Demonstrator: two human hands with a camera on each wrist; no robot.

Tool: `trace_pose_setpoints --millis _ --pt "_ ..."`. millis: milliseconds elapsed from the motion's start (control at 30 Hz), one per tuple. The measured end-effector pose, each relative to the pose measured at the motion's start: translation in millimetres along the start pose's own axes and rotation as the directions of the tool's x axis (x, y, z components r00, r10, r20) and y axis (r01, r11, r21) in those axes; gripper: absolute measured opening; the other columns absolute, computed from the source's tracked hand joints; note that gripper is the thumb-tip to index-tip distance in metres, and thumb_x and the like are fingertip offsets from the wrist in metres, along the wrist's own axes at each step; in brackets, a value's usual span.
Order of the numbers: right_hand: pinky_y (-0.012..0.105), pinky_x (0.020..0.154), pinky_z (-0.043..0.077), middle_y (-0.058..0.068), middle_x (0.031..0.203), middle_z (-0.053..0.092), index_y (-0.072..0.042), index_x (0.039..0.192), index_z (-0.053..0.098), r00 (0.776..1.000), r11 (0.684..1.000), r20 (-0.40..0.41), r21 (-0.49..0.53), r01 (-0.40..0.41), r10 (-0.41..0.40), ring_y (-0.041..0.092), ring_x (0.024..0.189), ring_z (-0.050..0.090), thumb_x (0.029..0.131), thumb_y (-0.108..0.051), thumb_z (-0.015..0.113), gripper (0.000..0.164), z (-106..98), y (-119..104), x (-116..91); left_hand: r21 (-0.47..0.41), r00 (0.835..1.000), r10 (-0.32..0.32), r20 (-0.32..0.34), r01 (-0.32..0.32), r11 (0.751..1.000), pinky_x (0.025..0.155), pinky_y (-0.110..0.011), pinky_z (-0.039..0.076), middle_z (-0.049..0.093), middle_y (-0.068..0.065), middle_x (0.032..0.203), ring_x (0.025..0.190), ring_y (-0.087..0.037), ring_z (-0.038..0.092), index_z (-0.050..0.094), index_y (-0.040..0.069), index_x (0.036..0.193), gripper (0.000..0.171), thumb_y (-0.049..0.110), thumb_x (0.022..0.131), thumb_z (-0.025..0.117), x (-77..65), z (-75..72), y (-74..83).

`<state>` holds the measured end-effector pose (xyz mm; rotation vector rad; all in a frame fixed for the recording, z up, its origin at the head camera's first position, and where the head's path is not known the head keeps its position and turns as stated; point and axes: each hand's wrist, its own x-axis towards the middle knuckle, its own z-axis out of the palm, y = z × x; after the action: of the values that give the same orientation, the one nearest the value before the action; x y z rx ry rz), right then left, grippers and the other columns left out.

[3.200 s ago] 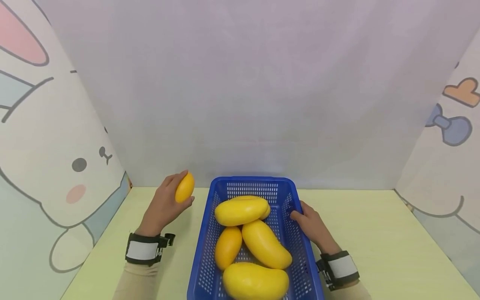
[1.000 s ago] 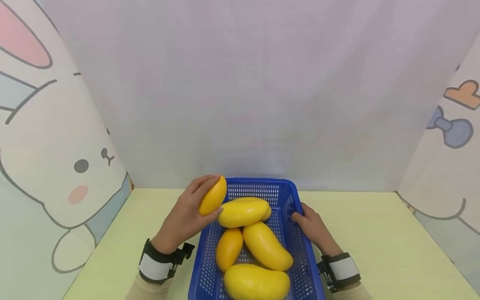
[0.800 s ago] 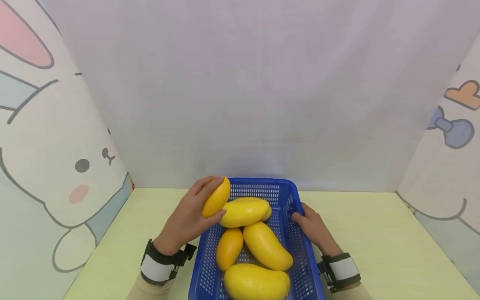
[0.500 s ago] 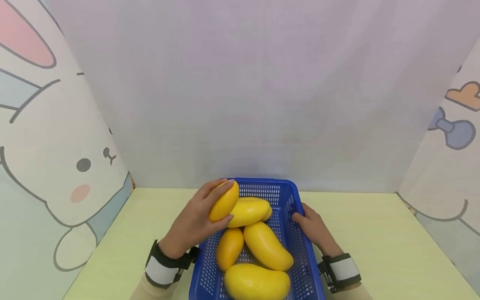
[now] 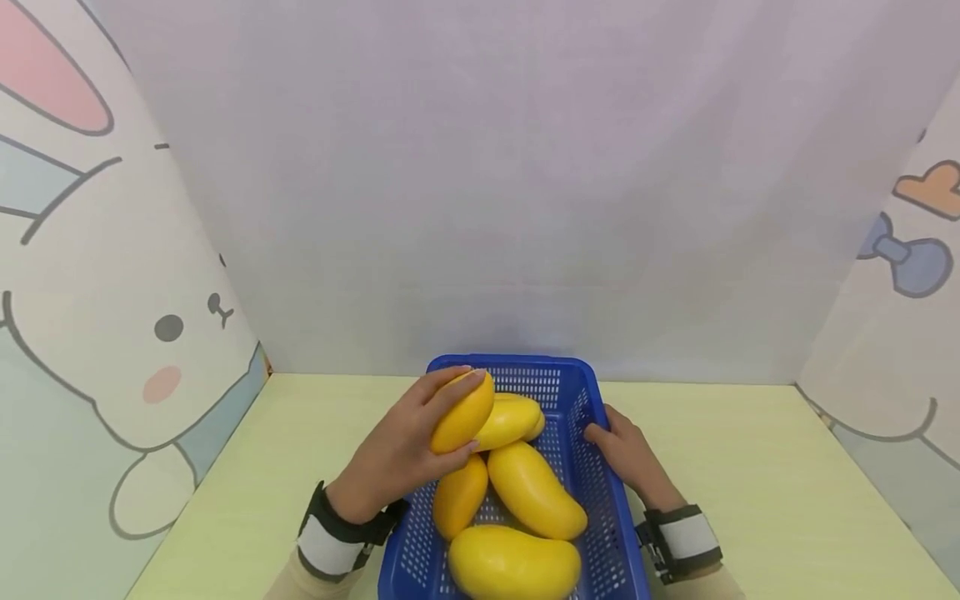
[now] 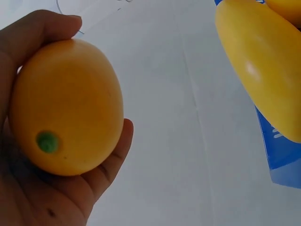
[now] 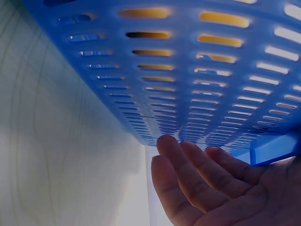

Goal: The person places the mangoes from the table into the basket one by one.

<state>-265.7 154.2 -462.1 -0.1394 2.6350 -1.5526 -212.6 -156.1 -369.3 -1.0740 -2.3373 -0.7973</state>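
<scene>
My left hand (image 5: 397,450) grips an orange-yellow mango (image 5: 465,412), thumb below and fingers over its top, above the left side of a blue basket (image 5: 633,567). A green stem spot shows on this mango (image 6: 66,108) in the left wrist view. Under and beside it in the basket lie a small orange mango (image 5: 459,500), a long yellow mango (image 5: 536,492), another across the front (image 5: 513,562), and yellow ones (image 5: 506,422) stacked at the back. My right hand (image 5: 630,454) holds the basket's right rim, thumb on top, fingers (image 7: 202,179) along the outer slotted wall.
The pale wooden table (image 5: 750,467) extends to both sides of the basket. A grey-white cloth wall (image 5: 517,192) stands behind it. Printed cartoon panels (image 5: 90,358) enclose the left and right sides.
My left hand has carried the mango rightward from beside the basket, over its left rim and above the fruit inside, dropping slightly at the end. The right hand has stayed on the rim.
</scene>
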Motion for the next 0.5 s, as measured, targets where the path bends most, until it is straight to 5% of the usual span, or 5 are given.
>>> trace_pose_setpoints --millis 500 --pt "0.038 0.062 0.052 0.020 0.107 0.059 -0.002 0.130 0.042 1.000 1.000 -0.008 -0.009 -0.010 0.010 0.024 0.075 0.059 0.087 -0.019 0.047 0.046 0.1 0.0 0.8 0.094 0.994 0.105 0.015 -0.106 0.990 0.085 -0.027 0.047 0.041 -0.006 0.138 0.111 -0.018 0.051 0.035 0.021 0.143 0.072 0.032 0.080 0.068 5.8 9.4 6.9"
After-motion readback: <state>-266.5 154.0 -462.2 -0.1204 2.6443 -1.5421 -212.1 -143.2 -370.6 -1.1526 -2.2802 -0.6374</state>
